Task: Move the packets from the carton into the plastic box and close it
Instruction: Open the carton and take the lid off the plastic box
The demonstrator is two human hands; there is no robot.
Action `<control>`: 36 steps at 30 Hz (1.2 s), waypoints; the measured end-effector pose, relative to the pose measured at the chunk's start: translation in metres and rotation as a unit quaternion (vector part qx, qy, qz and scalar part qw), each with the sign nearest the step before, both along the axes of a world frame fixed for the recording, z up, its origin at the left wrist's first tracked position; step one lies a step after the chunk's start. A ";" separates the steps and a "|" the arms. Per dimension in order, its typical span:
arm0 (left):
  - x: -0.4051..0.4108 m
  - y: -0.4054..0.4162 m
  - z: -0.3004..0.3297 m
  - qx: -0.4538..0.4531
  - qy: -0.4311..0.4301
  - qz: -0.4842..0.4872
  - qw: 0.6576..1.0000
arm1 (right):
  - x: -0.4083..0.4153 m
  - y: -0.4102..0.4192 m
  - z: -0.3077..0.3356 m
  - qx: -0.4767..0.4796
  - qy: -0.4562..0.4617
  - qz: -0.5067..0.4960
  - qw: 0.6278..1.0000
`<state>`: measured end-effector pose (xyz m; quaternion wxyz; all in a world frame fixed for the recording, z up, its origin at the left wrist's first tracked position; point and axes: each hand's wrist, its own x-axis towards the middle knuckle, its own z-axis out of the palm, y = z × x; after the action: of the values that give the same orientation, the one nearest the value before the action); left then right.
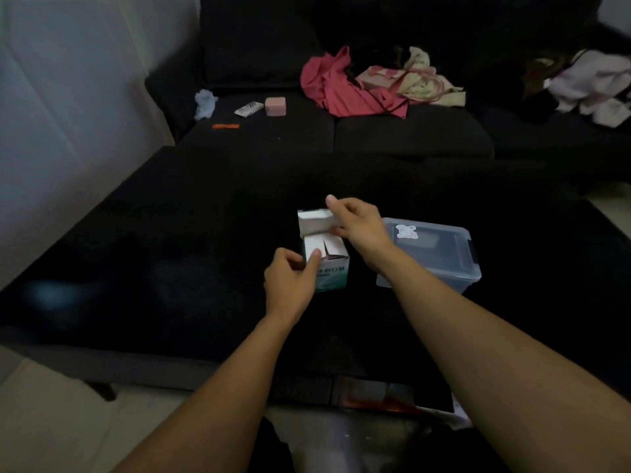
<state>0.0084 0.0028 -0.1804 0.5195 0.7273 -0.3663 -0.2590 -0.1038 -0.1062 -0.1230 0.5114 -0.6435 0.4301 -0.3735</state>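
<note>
A small white and teal carton (333,273) stands on the black table (170,268), its top flaps open. My left hand (290,281) grips the carton's left side, thumb at the rim. Above the carton my right hand (355,225) pinches a white packet (316,225) just over the opening. To the right sits a clear plastic box (440,264) with its lid (426,235) on and a white sticker on top. What lies inside the carton is hidden.
A dark sofa (409,138) runs along the back with pink and cream clothes (345,87), a pink block (275,105), a white wrapper (248,108) and an orange strip (225,126). A pale wall (68,97) is at the left.
</note>
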 end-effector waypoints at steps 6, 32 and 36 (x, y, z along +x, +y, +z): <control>0.010 -0.021 0.008 -0.025 -0.066 0.020 0.997 | -0.020 0.000 -0.015 -0.076 0.032 0.044 0.996; -0.067 -0.007 0.021 -0.054 -0.239 -0.172 0.954 | -0.174 0.003 -0.007 0.006 0.324 -0.405 0.855; -0.084 -0.036 0.010 0.092 -0.086 -0.176 0.976 | -0.175 0.011 -0.027 0.043 0.262 -0.341 0.902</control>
<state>-0.0754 -0.0332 -0.1706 0.3630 0.7156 -0.5067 -0.3152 -0.2789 -0.0956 -0.1497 0.2492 -0.5092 0.7574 -0.3239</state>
